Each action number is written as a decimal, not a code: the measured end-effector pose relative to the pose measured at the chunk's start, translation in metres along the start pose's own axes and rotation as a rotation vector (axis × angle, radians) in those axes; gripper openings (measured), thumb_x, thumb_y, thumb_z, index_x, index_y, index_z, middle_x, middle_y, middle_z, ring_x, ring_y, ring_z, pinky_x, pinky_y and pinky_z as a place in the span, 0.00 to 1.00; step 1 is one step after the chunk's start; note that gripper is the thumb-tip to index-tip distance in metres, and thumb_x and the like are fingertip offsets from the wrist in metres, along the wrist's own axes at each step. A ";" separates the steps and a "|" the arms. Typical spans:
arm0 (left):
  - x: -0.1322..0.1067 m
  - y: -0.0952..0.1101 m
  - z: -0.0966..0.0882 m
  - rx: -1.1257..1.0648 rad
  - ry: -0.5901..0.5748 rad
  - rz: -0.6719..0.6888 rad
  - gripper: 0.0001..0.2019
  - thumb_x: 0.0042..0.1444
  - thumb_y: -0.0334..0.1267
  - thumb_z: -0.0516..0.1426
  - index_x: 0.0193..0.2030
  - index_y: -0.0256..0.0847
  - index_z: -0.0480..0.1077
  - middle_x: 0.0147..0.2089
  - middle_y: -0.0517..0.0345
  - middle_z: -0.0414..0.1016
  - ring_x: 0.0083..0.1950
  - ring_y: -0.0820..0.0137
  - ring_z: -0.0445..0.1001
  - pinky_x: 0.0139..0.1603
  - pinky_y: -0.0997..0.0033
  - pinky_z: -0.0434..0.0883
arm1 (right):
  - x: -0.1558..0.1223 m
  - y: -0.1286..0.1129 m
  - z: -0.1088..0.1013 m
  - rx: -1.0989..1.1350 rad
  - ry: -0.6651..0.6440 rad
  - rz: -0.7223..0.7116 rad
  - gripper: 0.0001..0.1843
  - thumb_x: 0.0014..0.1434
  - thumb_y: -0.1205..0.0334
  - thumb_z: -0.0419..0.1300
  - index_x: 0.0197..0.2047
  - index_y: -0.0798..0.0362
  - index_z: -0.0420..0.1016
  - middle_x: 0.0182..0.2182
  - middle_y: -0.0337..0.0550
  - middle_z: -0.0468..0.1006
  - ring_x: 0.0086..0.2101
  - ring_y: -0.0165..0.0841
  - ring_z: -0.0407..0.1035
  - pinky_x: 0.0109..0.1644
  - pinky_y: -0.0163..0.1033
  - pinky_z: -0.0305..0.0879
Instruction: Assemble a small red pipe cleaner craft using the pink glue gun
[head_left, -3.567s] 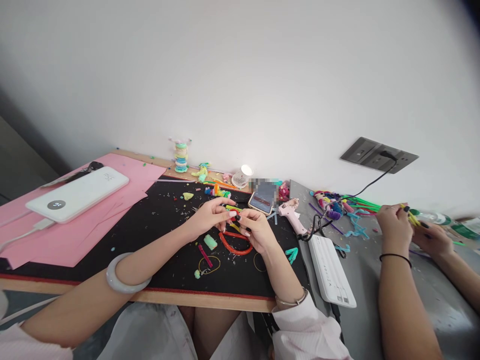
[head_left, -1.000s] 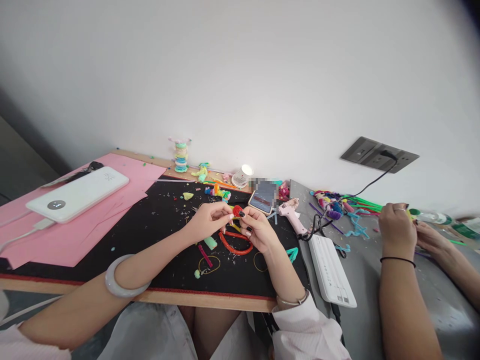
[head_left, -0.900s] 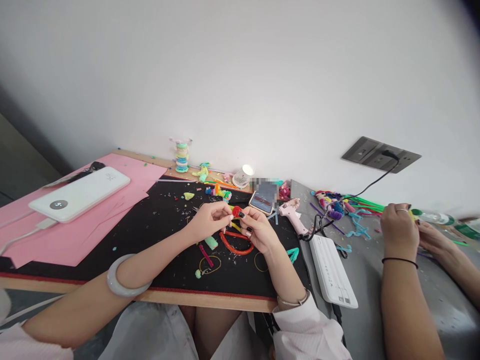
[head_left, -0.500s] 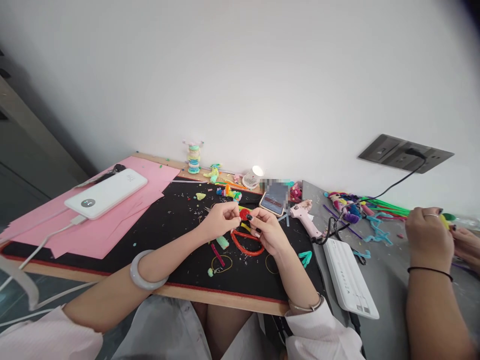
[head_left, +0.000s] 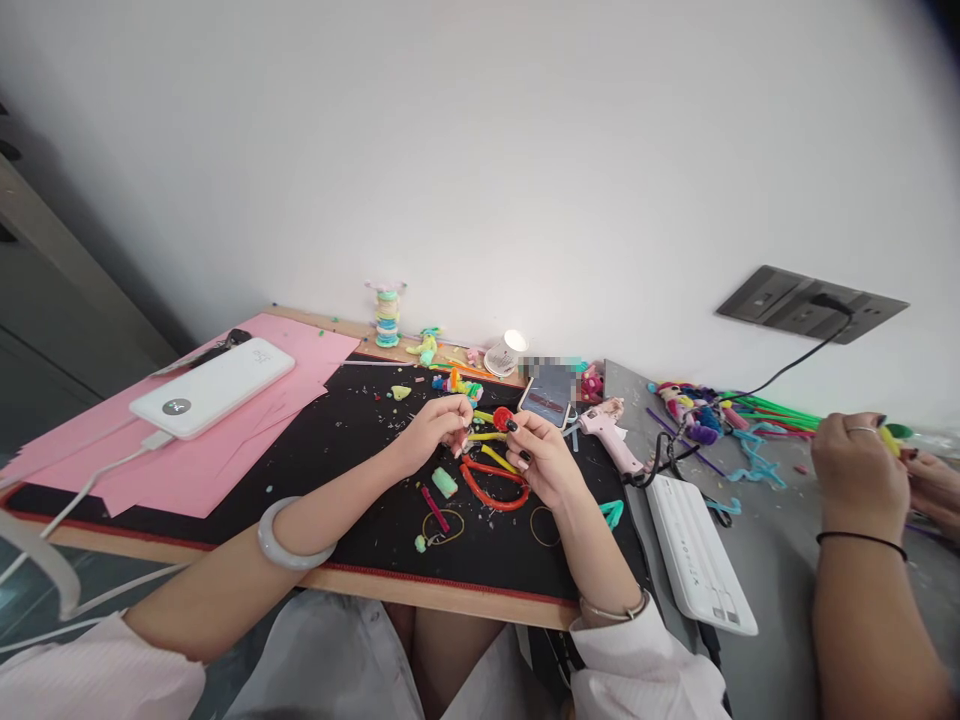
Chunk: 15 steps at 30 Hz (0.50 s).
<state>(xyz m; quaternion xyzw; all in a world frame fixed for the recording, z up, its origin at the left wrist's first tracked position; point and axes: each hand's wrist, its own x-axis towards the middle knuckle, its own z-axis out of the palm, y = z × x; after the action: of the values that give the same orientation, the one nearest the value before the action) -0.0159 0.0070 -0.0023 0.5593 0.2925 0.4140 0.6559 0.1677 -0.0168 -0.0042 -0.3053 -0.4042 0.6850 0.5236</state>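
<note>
My right hand (head_left: 546, 458) pinches a small red coil (head_left: 501, 418) between thumb and fingers; it looks like a rolled-up pipe cleaner. To its left, my left hand (head_left: 439, 432) is closed with fingertips together, apart from the coil; whatever it may hold is too small to make out. Yellow pipe cleaner pieces (head_left: 487, 437) show between the hands, and whether either hand touches them I cannot tell. Below lies a bent orange-red pipe cleaner (head_left: 491, 500) on the black mat (head_left: 360, 500). A pale green fuzzy piece (head_left: 444, 483) and a dark pink strip (head_left: 435, 508) lie nearby.
Pink paper (head_left: 217, 470) with a white power bank (head_left: 214, 385) covers the left. A paper cup (head_left: 507, 352), phone (head_left: 549, 392) and pink glue gun (head_left: 611, 438) stand or lie behind. At right are another power bank (head_left: 701, 550) and a co-worker's hands (head_left: 859, 470).
My hands have moved apart: the left has drawn back to the left, while the right has shifted slightly right with the red coil. More of the yellow pieces shows between them.
</note>
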 end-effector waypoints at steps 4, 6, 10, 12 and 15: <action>0.001 0.001 0.000 -0.043 0.003 -0.049 0.06 0.49 0.38 0.50 0.26 0.37 0.61 0.19 0.62 0.65 0.19 0.76 0.64 0.21 0.76 0.62 | 0.000 0.000 0.000 -0.002 0.002 0.006 0.08 0.47 0.64 0.66 0.27 0.55 0.69 0.18 0.32 0.56 0.18 0.20 0.46 0.18 0.26 0.45; 0.001 0.001 0.000 -0.045 0.014 -0.051 0.08 0.51 0.39 0.50 0.26 0.37 0.61 0.19 0.62 0.65 0.19 0.77 0.64 0.21 0.77 0.62 | 0.000 0.000 0.000 0.006 0.001 0.004 0.08 0.48 0.65 0.65 0.27 0.55 0.69 0.18 0.32 0.57 0.19 0.20 0.46 0.18 0.26 0.45; 0.000 0.001 0.002 0.000 0.043 -0.018 0.10 0.54 0.42 0.51 0.29 0.37 0.62 0.22 0.62 0.67 0.19 0.78 0.64 0.22 0.77 0.63 | 0.000 -0.001 0.000 0.000 0.007 0.006 0.08 0.47 0.65 0.65 0.27 0.55 0.69 0.19 0.32 0.57 0.19 0.20 0.46 0.18 0.26 0.44; 0.000 0.001 0.004 0.041 0.067 0.023 0.10 0.54 0.43 0.53 0.30 0.37 0.63 0.24 0.62 0.68 0.19 0.79 0.64 0.22 0.77 0.63 | 0.000 -0.001 0.000 -0.008 0.010 0.012 0.08 0.47 0.64 0.66 0.26 0.55 0.69 0.18 0.32 0.57 0.18 0.20 0.46 0.18 0.27 0.44; 0.001 -0.001 0.005 0.104 0.101 0.078 0.11 0.54 0.44 0.54 0.31 0.37 0.64 0.27 0.61 0.69 0.19 0.80 0.64 0.22 0.78 0.64 | 0.000 -0.001 0.001 -0.009 0.010 0.013 0.09 0.47 0.64 0.66 0.26 0.55 0.69 0.18 0.32 0.57 0.18 0.20 0.46 0.18 0.27 0.44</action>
<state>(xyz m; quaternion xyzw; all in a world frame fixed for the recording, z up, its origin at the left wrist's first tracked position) -0.0112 0.0055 -0.0024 0.5820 0.3243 0.4510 0.5939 0.1675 -0.0165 -0.0033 -0.3138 -0.4027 0.6850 0.5197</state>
